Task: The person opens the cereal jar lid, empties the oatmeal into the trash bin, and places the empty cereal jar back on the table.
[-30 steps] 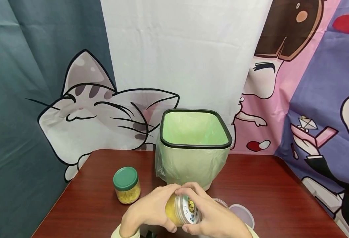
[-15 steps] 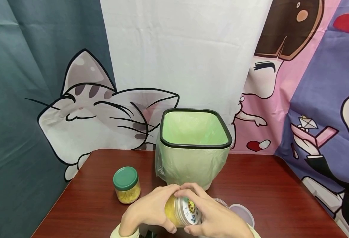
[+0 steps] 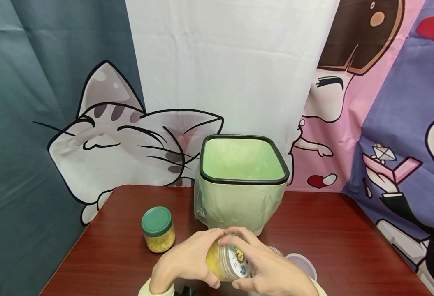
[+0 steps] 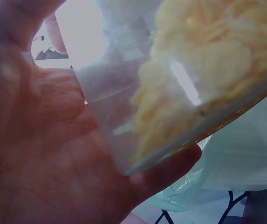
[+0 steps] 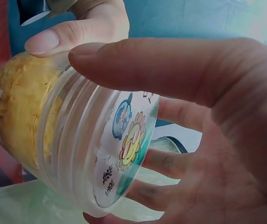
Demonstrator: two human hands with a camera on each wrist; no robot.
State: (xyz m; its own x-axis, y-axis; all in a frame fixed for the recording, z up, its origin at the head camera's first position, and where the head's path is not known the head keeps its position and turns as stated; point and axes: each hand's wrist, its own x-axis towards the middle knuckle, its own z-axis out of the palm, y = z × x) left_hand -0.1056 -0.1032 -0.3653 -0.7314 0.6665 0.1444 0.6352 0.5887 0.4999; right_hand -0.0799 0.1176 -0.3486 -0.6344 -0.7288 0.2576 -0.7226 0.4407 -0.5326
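Note:
Between both hands a clear plastic jar (image 3: pixel 214 260) of yellow flakes lies tilted on its side in front of the bin. My left hand (image 3: pixel 187 259) grips the jar's body, its thumb below and its fingers over the top. With fingers and thumb, my right hand (image 3: pixel 266 265) holds the jar's screw lid (image 3: pixel 239 263), which bears a printed label. A cartoon sunflower shows on that label (image 5: pixel 133 142) in the right wrist view. In the left wrist view the flakes (image 4: pixel 208 70) press against the clear wall, and the left palm (image 4: pixel 54 149) is beside it.
A second jar (image 3: pixel 158 242) with a green lid (image 3: pixel 156 221) stands upright at the left. A pale green lined bin (image 3: pixel 239 201) with a black rim stands behind the hands. Right of the right hand, a clear round lid (image 3: pixel 303 265) lies on the red-brown table (image 3: pixel 102 255).
My right thumb has shifted slightly to the right along the lid, and the lid's label appears slightly turned. The left hand keeps its grip on the jar.

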